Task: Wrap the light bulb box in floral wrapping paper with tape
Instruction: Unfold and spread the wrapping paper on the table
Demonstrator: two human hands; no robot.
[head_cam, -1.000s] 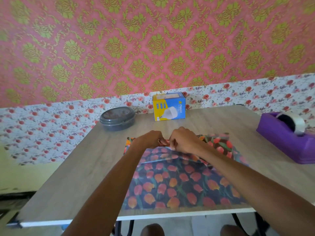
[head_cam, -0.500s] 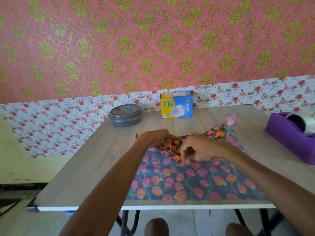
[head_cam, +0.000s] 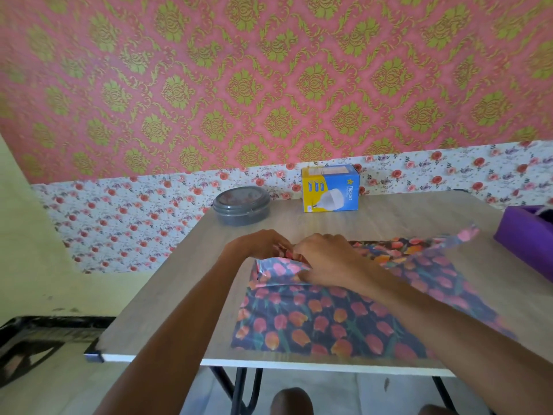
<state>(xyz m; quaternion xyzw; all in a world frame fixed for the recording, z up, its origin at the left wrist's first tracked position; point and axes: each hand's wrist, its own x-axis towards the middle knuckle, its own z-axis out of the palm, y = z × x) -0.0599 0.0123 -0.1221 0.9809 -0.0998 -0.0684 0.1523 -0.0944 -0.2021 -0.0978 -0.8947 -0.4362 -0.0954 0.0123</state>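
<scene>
Light bulb box (head_cam: 330, 188), blue and yellow, stands upright and unwrapped at the far edge of the counter (head_cam: 179, 295), close to the flowered wall and well apart from the hands. Nearer the person, the floral wrapping paper (head_cam: 329, 319) lies print-up on the counter, dark with red and orange tulips, and its near edge reaches almost to the counter's front lip. Its far part is folded back toward the person in a raised, puckered flap. Both hands meet at that flap: the left hand (head_cam: 260, 244) has its fingers curled in and pinches the bunched paper at the fold's far end, and the right hand (head_cam: 326, 262), touching it, bends its fingers down over the same fold and grips it. The paper's far right corner lifts off the counter, blurred, toward a purple tape dispenser (head_cam: 526, 238) at the right edge. A grey round lidded container (head_cam: 241, 205) sits left of the box.
</scene>
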